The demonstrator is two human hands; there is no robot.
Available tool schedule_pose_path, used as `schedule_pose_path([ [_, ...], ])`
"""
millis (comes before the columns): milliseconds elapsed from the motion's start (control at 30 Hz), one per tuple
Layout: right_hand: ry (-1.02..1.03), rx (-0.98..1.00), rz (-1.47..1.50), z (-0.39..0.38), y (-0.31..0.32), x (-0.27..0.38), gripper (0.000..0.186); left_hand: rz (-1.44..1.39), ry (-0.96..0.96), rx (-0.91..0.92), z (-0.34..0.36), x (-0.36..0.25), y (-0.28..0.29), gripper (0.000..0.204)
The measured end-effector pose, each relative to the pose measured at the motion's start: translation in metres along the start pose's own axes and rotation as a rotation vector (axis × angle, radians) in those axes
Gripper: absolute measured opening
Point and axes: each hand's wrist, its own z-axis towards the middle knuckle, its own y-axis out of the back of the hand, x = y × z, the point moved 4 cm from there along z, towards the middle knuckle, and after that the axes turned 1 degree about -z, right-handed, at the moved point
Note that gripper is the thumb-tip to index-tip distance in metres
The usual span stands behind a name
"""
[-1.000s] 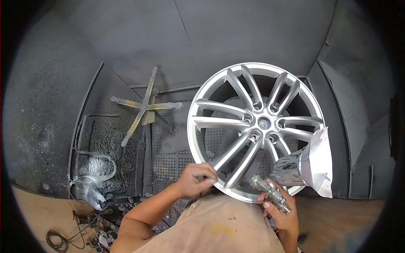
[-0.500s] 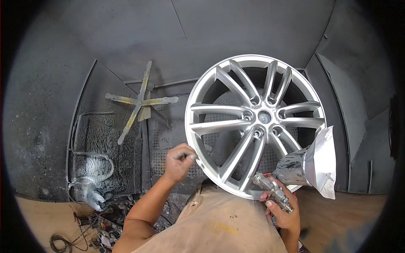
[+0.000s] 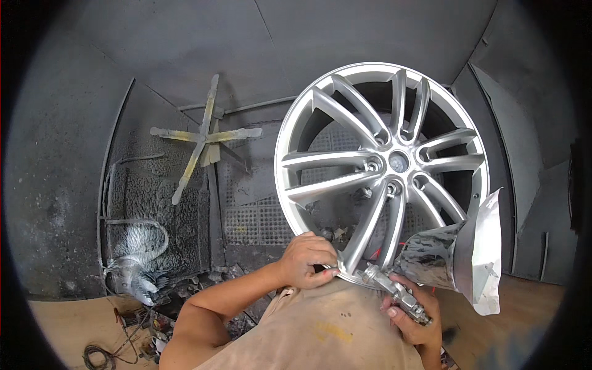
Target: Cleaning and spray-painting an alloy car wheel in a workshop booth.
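A silver alloy wheel with paired spokes faces up in front of me; what holds it up is hidden. My left hand is closed over the wheel's near edge, its fingers curled at the rim by a spoke end. In my right hand is a metal spray gun, gripped by its body just right of the wheel's lower edge. Its paint-smeared cup tilts to the right and overlaps the rim. A flared white paper sheet wraps the cup's wide end.
To the left stands a cross-shaped stand with yellow and grey arms. A silver-coated hose or handle hangs at the crusted left panel. Dark booth walls surround the wheel. A cable and clutter lie low at the left.
My left hand has moved right along the near rim and now grips it. The wheel looks slightly turned and shifted in view. The spray gun stays in my right hand.
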Motion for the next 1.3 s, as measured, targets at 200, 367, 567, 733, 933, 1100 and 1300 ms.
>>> schedule_pose_path([
  [200,-0.073,0.064,-0.016,-0.001,-0.006,0.013,0.051,-0.185,0.047,0.143,-0.001,-0.016,-0.010,0.011],
  [367,-0.041,0.040,0.038,0.005,-0.008,0.010,0.050,-0.866,0.193,0.240,0.000,-0.014,-0.015,0.016],
  [567,-0.067,-0.057,0.084,0.001,0.001,0.015,0.051,-0.473,0.214,0.239,0.048,0.000,0.082,0.014],
  [733,-0.075,-0.155,0.125,0.000,-0.002,0.010,0.052,0.279,0.281,0.345,0.113,0.060,0.137,0.013],
  [933,-0.201,-0.311,0.237,0.024,-0.041,0.021,0.067,0.408,0.239,1.077,0.142,0.148,0.077,0.026],
  [1100,-0.244,-0.412,0.293,0.020,-0.073,0.027,0.066,0.173,0.331,1.967,0.113,0.183,0.015,0.056],
  [1300,-0.250,-0.555,0.408,0.005,-0.098,0.015,0.065,-0.135,0.131,2.048,0.069,0.245,-0.015,0.054],
])
